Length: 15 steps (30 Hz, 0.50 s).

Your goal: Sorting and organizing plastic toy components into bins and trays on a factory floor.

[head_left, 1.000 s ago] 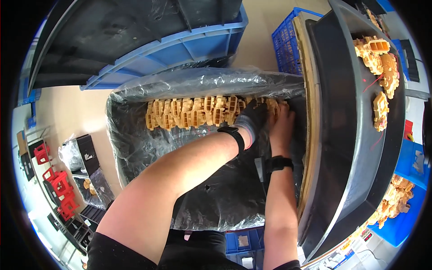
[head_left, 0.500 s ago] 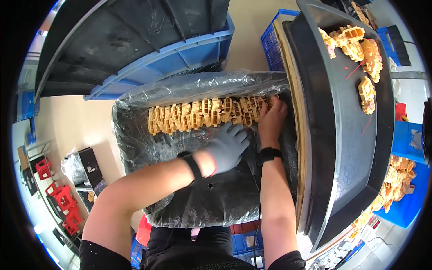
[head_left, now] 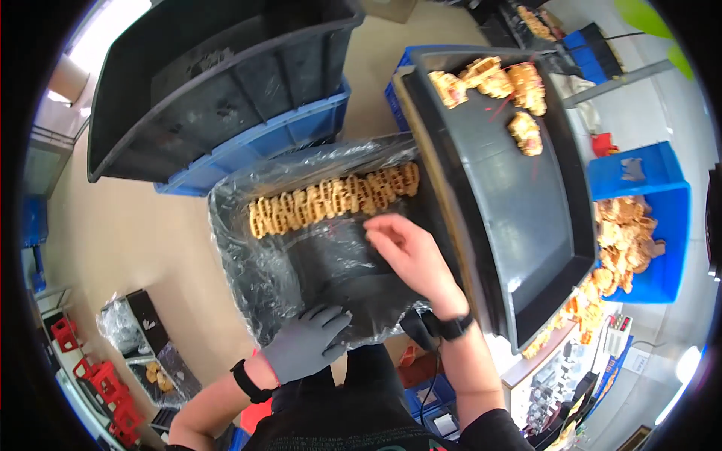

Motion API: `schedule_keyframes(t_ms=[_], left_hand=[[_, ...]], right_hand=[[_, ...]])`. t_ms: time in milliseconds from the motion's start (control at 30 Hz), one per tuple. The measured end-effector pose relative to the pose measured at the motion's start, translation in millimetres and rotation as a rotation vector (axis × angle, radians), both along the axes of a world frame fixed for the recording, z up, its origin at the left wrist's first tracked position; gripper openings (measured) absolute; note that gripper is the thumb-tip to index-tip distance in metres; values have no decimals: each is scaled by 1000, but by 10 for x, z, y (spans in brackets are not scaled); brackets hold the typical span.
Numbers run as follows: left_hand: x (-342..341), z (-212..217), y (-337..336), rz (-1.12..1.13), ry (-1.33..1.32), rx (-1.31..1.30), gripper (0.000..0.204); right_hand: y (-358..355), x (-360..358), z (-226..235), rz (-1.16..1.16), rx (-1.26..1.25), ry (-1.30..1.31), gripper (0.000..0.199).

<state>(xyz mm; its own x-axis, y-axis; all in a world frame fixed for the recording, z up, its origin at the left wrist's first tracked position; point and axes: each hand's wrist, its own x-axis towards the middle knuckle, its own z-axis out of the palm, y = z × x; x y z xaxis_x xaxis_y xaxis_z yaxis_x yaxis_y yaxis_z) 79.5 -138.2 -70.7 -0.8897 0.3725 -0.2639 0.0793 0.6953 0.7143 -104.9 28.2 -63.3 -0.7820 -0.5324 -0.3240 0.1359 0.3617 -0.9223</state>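
We see both hands pulled back from waffle row (head_left: 335, 201). Gloved left hand (head_left: 304, 342) now flat, fingers spread, on lined crate's (head_left: 248, 282) 6 o'clock rim. Bare right hand (head_left: 406, 252) half-curled, empty, just beside row at its 5 o'clock. Row at crate's 12 o'clock wall looks settled; black tray (head_left: 519, 225) at 3 o'clock holds more.

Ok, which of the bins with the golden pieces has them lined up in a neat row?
The plastic-lined bin under the bare right hand; the others hold loose piles.
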Motion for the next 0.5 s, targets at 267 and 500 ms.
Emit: schedule_keyframes(t_ms=[267, 500], left_hand=[[-67, 589, 278, 546, -172, 314, 44], [-55, 699, 1045, 921, -132, 585, 42]], right_hand=[[1646, -1886, 386, -145, 568, 807, 47], [2309, -2726, -322, -155, 563, 775, 60]])
